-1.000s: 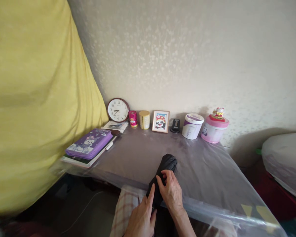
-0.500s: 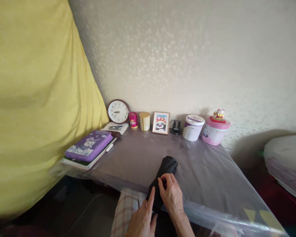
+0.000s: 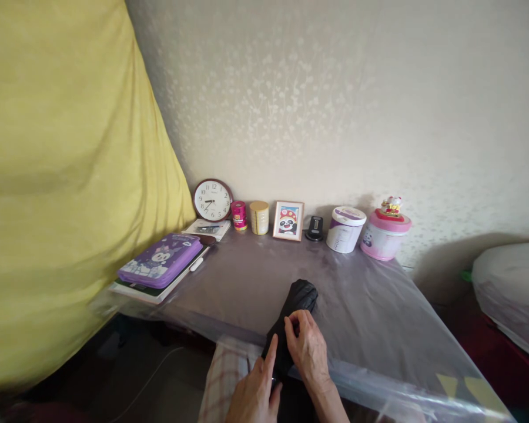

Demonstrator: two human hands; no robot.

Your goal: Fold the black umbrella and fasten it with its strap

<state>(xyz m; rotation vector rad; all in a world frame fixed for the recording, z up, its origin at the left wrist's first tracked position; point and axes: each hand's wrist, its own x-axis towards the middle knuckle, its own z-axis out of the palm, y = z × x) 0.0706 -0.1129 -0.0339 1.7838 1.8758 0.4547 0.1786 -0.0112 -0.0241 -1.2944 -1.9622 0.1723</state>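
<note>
A folded black umbrella (image 3: 300, 295) lies slantwise over the near edge of the table, its rounded fabric end on the tabletop and its other end toward me. My left hand (image 3: 256, 385) is closed around the lower end, with the index finger stretched along the fabric. Higher up, my right hand (image 3: 307, 346) has curled fingers, thumb and index finger pinching at the umbrella's side. The fold or strap between those fingertips is too small to make out. Part of the lower end is hidden by my left hand.
Along the wall stand a clock (image 3: 212, 200), a pink can (image 3: 238, 215), a yellow jar (image 3: 260, 218), a framed panda picture (image 3: 288, 221), a black stand (image 3: 315, 228), a white tub (image 3: 345, 230) and a pink-lidded tub (image 3: 385, 236). A purple case (image 3: 161, 260) lies on books at left.
</note>
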